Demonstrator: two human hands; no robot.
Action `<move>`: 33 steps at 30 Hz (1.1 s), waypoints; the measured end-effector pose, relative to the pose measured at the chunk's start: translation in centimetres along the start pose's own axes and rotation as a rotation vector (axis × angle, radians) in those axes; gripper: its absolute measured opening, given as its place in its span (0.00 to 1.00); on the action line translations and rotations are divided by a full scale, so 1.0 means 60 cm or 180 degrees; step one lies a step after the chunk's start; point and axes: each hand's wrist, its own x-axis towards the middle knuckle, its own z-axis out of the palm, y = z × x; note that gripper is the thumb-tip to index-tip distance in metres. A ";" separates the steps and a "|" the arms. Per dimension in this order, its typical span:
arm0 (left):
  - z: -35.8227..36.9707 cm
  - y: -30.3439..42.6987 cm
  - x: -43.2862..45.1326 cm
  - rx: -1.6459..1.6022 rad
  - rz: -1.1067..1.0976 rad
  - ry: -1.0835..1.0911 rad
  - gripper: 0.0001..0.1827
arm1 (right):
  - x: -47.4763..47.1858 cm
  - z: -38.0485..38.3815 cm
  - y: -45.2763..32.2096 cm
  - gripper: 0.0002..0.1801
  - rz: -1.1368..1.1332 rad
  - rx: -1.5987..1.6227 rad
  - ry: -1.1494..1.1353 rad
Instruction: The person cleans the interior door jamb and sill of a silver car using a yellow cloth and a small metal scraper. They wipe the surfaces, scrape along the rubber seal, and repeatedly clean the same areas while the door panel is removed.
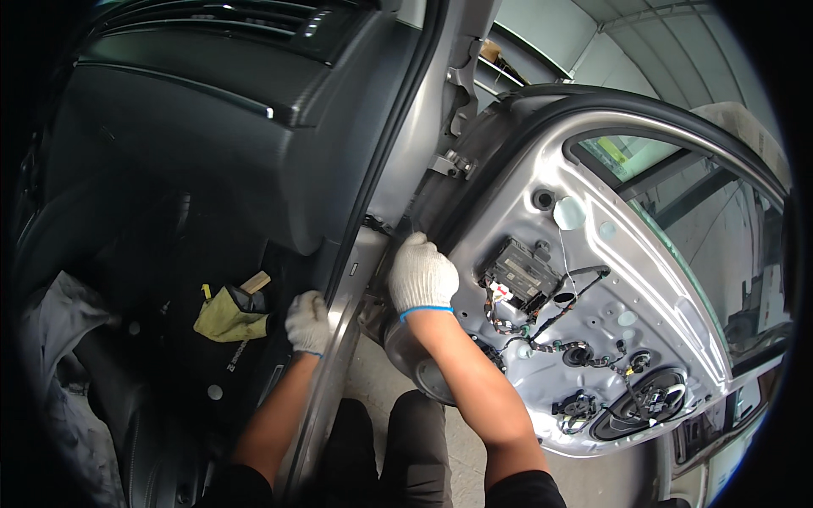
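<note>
A white knit glove with a blue cuff covers each hand. My left hand rests at the inner edge of the car's door sill, beside the black rubber door seal; its fingers are curled, and whether they grip the seal is unclear. My right hand is raised in the gap between the body pillar and the open car door, its fingers bunched near the hinge side. Something thin seems to rise from its fingertips, too fine to make out. The door's inner trim is off, baring a black control module and a wiring harness.
A yellow-green cloth lies on the dark footwell floor beside a small wooden piece. Grey fabric drapes at the far left. A door hinge joins pillar and door. The door speaker sits low on the panel.
</note>
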 end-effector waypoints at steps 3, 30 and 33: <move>-0.008 -0.052 -0.017 0.0690 -0.0077 -0.0166 0.16 | 0.003 0.003 -0.010 0.09 0.0088 0.0015 -0.0145; -0.134 0.032 -0.008 0.2929 -0.0824 -0.3327 0.55 | 0.027 -0.058 0.022 0.15 0.1427 0.3233 -0.0964; -0.136 0.027 -0.022 0.2967 -0.0374 -0.3038 0.54 | 0.032 -0.055 0.010 0.17 0.1152 0.2940 -0.0104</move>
